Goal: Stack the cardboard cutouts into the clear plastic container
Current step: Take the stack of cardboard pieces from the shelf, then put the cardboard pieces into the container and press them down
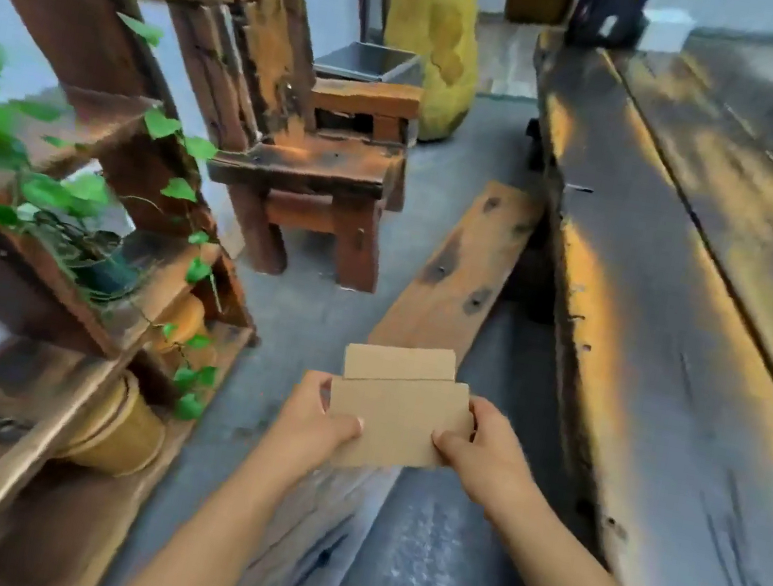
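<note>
Both hands hold one flat cardboard cutout in the air, near the lower middle of the view. The left hand grips its left edge, with the thumb lying on the top face and the other fingers under it. The right hand grips the right edge in the same way, thumb on top. The cutout is brown and has a narrower tab on its far side, with a fold line between the tab and the wider part. It is held almost level, slightly tilted toward the person.

Under the hands there is a grey floor and a worn plank that leans against a big dark wooden table on the right. To the left stands a wooden shelf with a green plant and a yellow pot. Farther away there is a small wooden chair, and behind it a tall yellow object.
</note>
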A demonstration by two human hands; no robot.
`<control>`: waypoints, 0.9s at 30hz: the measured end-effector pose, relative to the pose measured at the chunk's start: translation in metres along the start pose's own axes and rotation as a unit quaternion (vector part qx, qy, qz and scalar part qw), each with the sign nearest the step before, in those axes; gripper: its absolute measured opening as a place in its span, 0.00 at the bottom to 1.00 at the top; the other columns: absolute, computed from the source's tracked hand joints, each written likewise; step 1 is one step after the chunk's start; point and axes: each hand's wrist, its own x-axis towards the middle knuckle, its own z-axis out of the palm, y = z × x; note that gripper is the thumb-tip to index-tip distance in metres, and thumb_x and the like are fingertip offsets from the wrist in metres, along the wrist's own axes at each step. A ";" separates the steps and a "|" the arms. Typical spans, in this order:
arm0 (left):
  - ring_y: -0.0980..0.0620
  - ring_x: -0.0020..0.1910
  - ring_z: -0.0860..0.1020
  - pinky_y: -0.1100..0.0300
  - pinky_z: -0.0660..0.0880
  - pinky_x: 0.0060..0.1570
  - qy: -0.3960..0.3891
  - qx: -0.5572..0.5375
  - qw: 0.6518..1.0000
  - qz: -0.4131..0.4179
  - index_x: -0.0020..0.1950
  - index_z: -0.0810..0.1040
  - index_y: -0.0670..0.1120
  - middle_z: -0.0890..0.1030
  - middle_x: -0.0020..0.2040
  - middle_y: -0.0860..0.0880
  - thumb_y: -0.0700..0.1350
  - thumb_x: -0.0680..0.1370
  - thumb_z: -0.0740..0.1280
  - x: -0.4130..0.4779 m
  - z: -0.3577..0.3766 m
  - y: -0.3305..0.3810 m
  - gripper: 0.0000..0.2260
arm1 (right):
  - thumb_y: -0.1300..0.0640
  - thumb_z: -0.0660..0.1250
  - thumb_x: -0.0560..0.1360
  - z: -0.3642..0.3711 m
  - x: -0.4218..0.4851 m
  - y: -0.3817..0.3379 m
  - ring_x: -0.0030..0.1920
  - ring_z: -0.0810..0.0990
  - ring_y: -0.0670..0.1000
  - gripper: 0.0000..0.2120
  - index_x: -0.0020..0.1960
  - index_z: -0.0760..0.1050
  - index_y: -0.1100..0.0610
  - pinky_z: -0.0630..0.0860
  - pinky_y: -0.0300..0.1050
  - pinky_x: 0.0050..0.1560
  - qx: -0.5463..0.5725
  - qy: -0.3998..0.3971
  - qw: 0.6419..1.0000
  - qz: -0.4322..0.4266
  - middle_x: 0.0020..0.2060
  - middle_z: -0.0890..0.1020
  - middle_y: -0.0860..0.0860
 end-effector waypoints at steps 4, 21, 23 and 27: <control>0.49 0.50 0.78 0.63 0.74 0.42 -0.124 0.068 0.989 0.029 0.59 0.71 0.45 0.79 0.53 0.46 0.35 0.73 0.70 -0.016 0.116 0.022 0.17 | 0.59 0.69 0.71 -0.085 -0.046 0.082 0.48 0.79 0.48 0.22 0.64 0.73 0.55 0.74 0.44 0.46 0.031 0.125 0.989 0.068 0.50 0.81 0.47; 0.51 0.52 0.77 0.57 0.75 0.48 -0.516 0.314 0.772 0.196 0.55 0.69 0.51 0.78 0.53 0.51 0.42 0.70 0.71 -0.096 0.399 0.030 0.18 | 0.57 0.67 0.73 -0.174 -0.221 0.230 0.51 0.78 0.50 0.20 0.64 0.70 0.52 0.75 0.50 0.53 0.172 0.458 0.791 0.367 0.51 0.80 0.48; 0.53 0.51 0.76 0.62 0.72 0.43 -0.552 0.328 0.737 0.211 0.55 0.68 0.52 0.77 0.54 0.50 0.42 0.70 0.71 -0.098 0.416 0.029 0.17 | 0.58 0.68 0.73 -0.171 -0.224 0.234 0.50 0.77 0.49 0.21 0.65 0.70 0.52 0.73 0.46 0.51 0.193 0.484 0.758 0.392 0.49 0.78 0.46; 0.53 0.51 0.78 0.57 0.77 0.48 -0.606 0.348 0.675 0.237 0.56 0.71 0.52 0.78 0.55 0.50 0.42 0.71 0.71 -0.100 0.440 0.031 0.17 | 0.58 0.69 0.73 -0.160 -0.223 0.235 0.50 0.79 0.48 0.18 0.61 0.70 0.50 0.76 0.47 0.54 0.241 0.525 0.695 0.428 0.49 0.79 0.46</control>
